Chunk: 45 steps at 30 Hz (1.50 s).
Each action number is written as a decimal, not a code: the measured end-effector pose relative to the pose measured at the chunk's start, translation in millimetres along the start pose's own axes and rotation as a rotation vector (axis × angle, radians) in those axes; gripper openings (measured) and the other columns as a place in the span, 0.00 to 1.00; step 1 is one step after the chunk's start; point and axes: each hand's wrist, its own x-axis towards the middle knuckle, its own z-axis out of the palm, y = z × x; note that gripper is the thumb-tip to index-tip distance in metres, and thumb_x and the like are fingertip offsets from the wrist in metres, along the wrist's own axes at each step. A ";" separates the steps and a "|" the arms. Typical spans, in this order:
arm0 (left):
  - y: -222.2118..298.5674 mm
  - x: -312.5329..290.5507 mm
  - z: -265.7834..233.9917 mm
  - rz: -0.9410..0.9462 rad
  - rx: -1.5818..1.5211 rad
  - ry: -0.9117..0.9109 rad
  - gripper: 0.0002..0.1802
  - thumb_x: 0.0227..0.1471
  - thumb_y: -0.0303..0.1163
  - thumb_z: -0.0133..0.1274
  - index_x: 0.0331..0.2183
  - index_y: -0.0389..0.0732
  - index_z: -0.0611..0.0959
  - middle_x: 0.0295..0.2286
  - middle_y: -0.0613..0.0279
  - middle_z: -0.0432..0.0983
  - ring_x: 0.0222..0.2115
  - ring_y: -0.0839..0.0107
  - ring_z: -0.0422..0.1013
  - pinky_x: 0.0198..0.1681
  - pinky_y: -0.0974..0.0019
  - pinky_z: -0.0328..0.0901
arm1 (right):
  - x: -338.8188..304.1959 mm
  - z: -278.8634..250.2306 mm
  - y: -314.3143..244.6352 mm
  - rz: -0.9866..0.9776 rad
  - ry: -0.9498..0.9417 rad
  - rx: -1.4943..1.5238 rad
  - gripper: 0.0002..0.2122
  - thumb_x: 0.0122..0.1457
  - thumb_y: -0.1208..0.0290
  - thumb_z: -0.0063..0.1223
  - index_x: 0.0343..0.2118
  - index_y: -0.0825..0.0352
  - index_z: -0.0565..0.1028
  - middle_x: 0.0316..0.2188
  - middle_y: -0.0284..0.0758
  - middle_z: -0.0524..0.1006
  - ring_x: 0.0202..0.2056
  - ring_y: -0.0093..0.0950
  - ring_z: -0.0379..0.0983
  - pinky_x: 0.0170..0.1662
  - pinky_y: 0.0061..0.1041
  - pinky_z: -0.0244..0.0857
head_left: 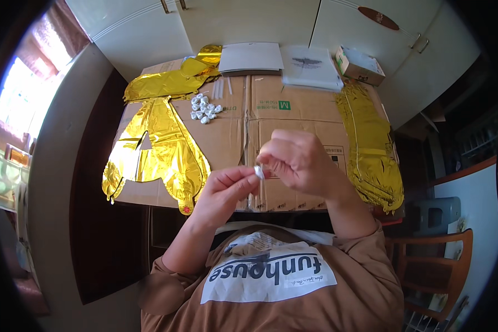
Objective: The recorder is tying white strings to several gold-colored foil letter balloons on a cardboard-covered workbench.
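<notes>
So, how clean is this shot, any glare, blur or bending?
In the head view, the window at left is washed out; in the head view, the gold foil letter shows bright glare; in that same view, the small white piece in the left hand looks soft, and the cardboard's near edge bows.

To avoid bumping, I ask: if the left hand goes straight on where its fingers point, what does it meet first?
Probably the right hand, just beyond the white piece the left hand pinches; depth is unclear.
</notes>
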 end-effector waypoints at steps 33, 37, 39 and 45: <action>-6.7 -14.2 -11.1 -0.053 -0.209 -0.122 0.06 0.56 0.28 0.50 0.33 0.36 0.78 0.25 0.68 0.73 0.26 0.82 0.66 0.31 0.77 0.60 | -55.2 49.0 -12.3 0.408 -0.015 0.697 0.11 0.52 0.72 0.63 0.33 0.65 0.70 0.21 0.25 0.71 0.21 0.12 0.64 0.25 0.14 0.59; -15.3 -17.8 -12.5 -0.131 -0.404 -0.098 0.05 0.53 0.25 0.51 0.33 0.35 0.80 0.26 0.62 0.76 0.26 0.77 0.71 0.31 0.74 0.65 | -56.6 44.7 -11.0 0.423 -0.102 0.748 0.10 0.53 0.71 0.62 0.32 0.65 0.71 0.22 0.26 0.72 0.21 0.13 0.64 0.26 0.15 0.61; -20.2 -18.6 -14.9 -0.184 -0.452 -0.138 0.05 0.53 0.25 0.51 0.32 0.34 0.80 0.27 0.60 0.77 0.26 0.75 0.72 0.31 0.73 0.66 | -58.7 44.3 -10.4 0.431 -0.138 0.779 0.10 0.53 0.71 0.62 0.31 0.65 0.71 0.21 0.26 0.71 0.22 0.14 0.64 0.26 0.16 0.60; -15.9 -24.8 -16.7 -0.225 -0.319 -0.119 0.07 0.53 0.27 0.52 0.31 0.32 0.81 0.26 0.58 0.78 0.25 0.74 0.73 0.30 0.73 0.66 | -57.1 31.5 -16.0 0.484 -0.292 0.682 0.10 0.51 0.72 0.64 0.30 0.64 0.72 0.17 0.23 0.68 0.21 0.12 0.61 0.23 0.15 0.54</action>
